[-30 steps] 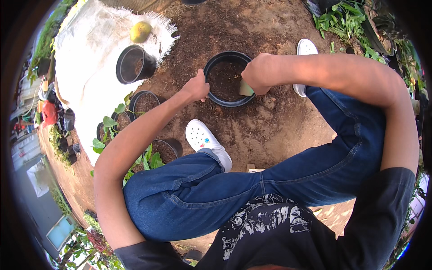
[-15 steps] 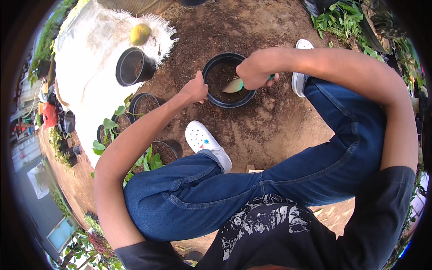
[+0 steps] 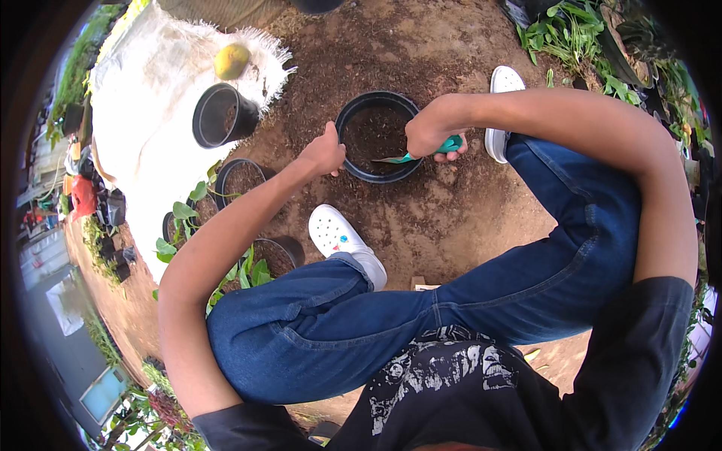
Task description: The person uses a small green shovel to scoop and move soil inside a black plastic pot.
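On bare brown ground stands a round black plastic plant pot with dark soil inside, left hand fingers gripping its left rim, right hand fingers wrapped around a green-handled trowel angled into it.

Outdoor garden plot
Bare earth, black plastic plant pots, hand trowel, leafy green plants around the edges.

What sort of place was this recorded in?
Probably an outdoor garden or small plant nursery: the ground is bare soil, leafy plants show at the upper right, and the right hand holds a green-handled trowel in a black plant pot.
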